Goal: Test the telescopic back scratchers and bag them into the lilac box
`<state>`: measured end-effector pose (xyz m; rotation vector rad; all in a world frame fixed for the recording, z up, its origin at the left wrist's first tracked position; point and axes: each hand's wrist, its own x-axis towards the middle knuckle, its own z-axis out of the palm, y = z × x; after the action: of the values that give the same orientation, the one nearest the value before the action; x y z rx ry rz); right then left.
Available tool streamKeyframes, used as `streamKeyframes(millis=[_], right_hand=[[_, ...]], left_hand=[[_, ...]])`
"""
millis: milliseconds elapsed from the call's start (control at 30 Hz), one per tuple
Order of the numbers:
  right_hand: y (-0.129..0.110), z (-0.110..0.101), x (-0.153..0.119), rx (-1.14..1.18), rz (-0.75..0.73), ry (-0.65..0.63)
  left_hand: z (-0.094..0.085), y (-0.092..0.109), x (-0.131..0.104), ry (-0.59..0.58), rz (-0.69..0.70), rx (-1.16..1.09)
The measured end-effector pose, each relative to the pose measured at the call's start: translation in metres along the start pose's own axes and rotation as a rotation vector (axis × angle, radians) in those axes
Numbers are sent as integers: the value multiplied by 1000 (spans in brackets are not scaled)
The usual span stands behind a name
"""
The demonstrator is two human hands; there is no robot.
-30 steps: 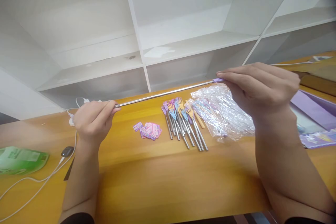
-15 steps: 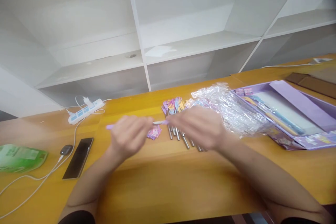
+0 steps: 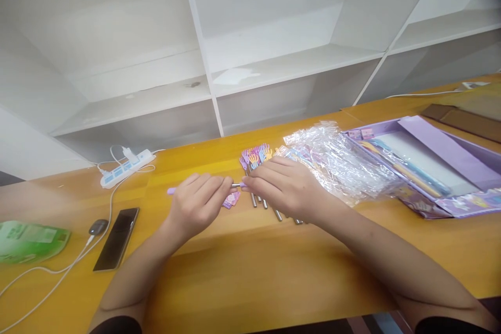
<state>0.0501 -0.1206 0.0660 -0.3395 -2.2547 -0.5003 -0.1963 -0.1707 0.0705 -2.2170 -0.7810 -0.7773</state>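
Note:
In front of me both hands grip a slim purple pen [image 3: 171, 191] held level over the table. My left hand [image 3: 200, 202] is closed around its barrel, whose purple end sticks out on the left. My right hand [image 3: 284, 185] pinches the other end, and a short metal section shows between the two hands. Just behind my right hand lies a bunch of sticks with silver shafts and colourful finger-like tops [image 3: 255, 152], partly covered by it. Small pink printed cards [image 3: 231, 200] lie beneath the gap between my hands.
Clear plastic sleeves [image 3: 340, 162] are heaped right of centre. Beside them stands an open purple box [image 3: 442, 159] with wrapped pens inside. On the left are a phone [image 3: 116, 239], a power strip [image 3: 127, 168], cables and a green bag [image 3: 33, 241]. White shelving rises behind.
My hands have drawn slightly closer together, and the stretch of pen showing between them is shorter. The view has shifted a little and the hands are less blurred.

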Motion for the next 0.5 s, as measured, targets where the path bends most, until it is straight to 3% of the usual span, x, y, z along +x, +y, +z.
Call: streamKeyframes(millis=[500], right_hand=[[-5,-1,2,-53,27,25]], left_hand=[[4,1,-3,-21,-18,-39]])
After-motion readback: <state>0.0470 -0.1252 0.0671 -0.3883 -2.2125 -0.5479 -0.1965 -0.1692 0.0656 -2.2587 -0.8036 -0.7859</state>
